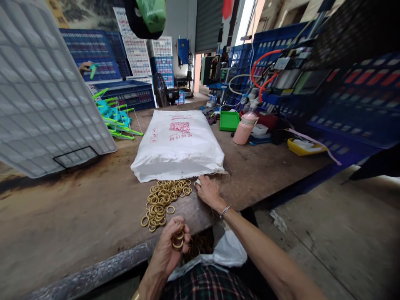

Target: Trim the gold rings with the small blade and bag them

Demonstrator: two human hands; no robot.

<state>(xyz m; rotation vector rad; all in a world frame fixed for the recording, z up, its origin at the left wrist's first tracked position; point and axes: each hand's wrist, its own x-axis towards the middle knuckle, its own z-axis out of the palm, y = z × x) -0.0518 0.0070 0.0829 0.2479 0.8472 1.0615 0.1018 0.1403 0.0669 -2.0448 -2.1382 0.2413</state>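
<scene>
Several brass-coloured rings [177, 241] are held in the curled fingers of my left hand [170, 246], just in front of the table edge. My right hand [208, 191] rests at the near right corner of a white sack [184, 146]. Its fingers are pinched together at a single ring [196, 183], with a small white patch by the fingertips. Between the hands and the sack lies a loose pile of the same rings [162, 198]. Below the table edge, an open white bag [229, 248] on my lap holds more rings, dim and partly hidden.
A tall white plastic crate [53, 91] stands at left, beside green and teal plastic parts [117, 118]. At back right are a pink bottle [245, 130], a green tray [229, 121] and a yellow dish [304, 147]. The table edge [200, 229] runs close to me.
</scene>
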